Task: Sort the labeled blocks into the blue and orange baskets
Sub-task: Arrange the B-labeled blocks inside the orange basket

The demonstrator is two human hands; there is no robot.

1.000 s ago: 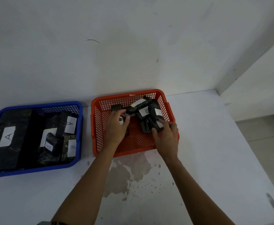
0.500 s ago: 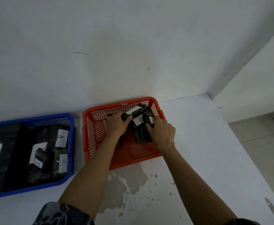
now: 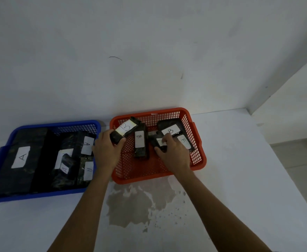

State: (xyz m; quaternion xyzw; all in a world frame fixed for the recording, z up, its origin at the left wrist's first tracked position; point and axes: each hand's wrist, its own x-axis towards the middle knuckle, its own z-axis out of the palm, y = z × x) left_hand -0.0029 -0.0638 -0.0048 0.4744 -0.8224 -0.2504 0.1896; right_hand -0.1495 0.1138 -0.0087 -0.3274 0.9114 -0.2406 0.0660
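Orange basket (image 3: 198,161): held B-labeled blocks, one flat mid-floor (image 3: 140,142). Blue basket (image 3: 1,148): packed with A-labeled blocks (image 3: 20,157). Left hand (image 3: 106,150): clamped on tilted B block (image 3: 124,130) over orange basket's left side. Right hand (image 3: 172,151): curled round small block (image 3: 157,142) inside it.

One basket (image 3: 40,194) of A blocks (image 3: 20,157) sits left of another (image 3: 198,160) holding B blocks (image 3: 140,142).

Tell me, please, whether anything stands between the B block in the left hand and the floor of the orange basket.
Nothing visible does: the left hand grips the B block over the orange basket's left end, beside another B block.
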